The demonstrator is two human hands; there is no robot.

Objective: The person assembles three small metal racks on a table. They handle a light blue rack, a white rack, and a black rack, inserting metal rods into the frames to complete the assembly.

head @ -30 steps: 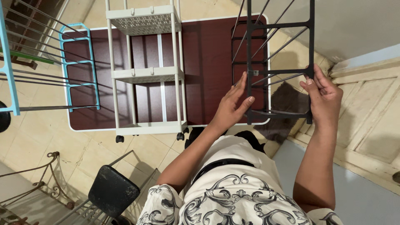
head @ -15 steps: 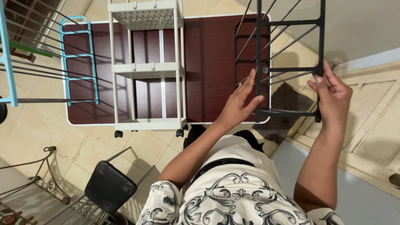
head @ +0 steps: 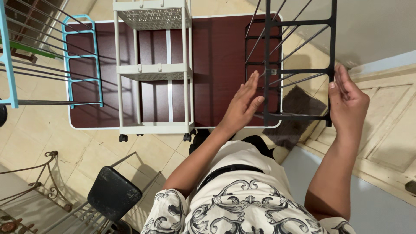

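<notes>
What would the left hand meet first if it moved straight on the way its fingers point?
Probably the black rack: the left hand points up-right at its left upright bar, fingertips almost there. Depth is unclear, so it may already touch.

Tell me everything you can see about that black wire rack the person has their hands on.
The black rack is an open frame that looks like painted metal: flat outer bars, cross bars forming shelf levels, and thin rods running slantwise between them. It holds nothing. It sits at the right end of the dark red table, partly jutting past the edge. The right hand presses against its right upright; the left hand is flat by its left side, fingers near the frame. Its top is cut off from view.
</notes>
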